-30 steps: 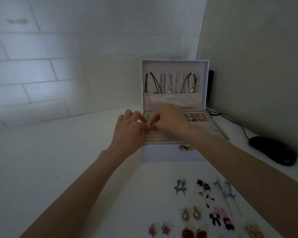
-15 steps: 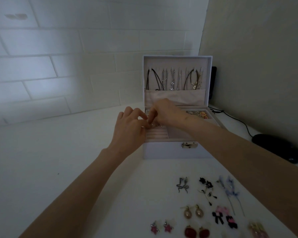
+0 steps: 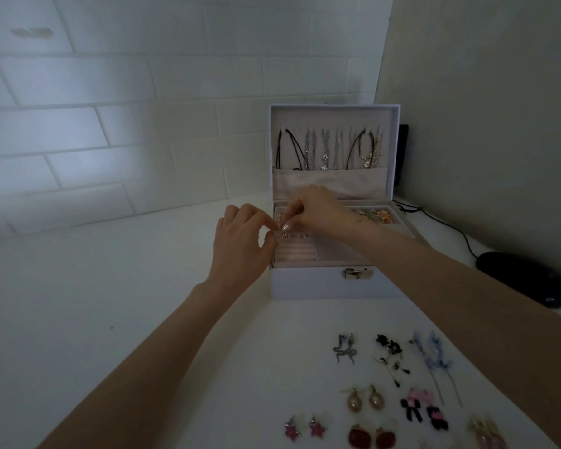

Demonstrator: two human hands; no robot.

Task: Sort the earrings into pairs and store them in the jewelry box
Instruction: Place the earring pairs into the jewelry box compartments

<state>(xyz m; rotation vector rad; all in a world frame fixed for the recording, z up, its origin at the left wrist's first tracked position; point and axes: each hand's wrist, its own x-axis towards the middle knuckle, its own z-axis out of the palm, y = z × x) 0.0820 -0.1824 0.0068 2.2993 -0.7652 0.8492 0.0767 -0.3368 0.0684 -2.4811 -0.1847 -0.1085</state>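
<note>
The white jewelry box (image 3: 308, 285) stands open at the back of the table, with necklaces hanging in its lid (image 3: 332, 118). Two small round earrings (image 3: 294, 236) sit side by side on the ring rolls in its front-left compartment. My right hand (image 3: 319, 210) reaches over the box, and its thumb and finger pinch at the top of the left round earring. My left hand (image 3: 240, 243) hovers at the box's left wall, its fingers loosely curled with nothing seen in them and its index tip next to my right fingertips. Several earring pairs lie on the table in front, among them a snake pair (image 3: 344, 349) and a pearl pair (image 3: 365, 399).
More pairs lie near the front edge: black flowers (image 3: 390, 351), long blue ones (image 3: 433, 356), pink-black bows (image 3: 424, 413), pink stars (image 3: 303, 427), red ovals (image 3: 371, 438). A black mouse (image 3: 522, 278) with its cable (image 3: 447, 228) lies right of the box. Tiled wall behind.
My fingertips, bunched together over the compartment before, have drawn slightly apart. The two round earrings now show on the ring rolls below them.
</note>
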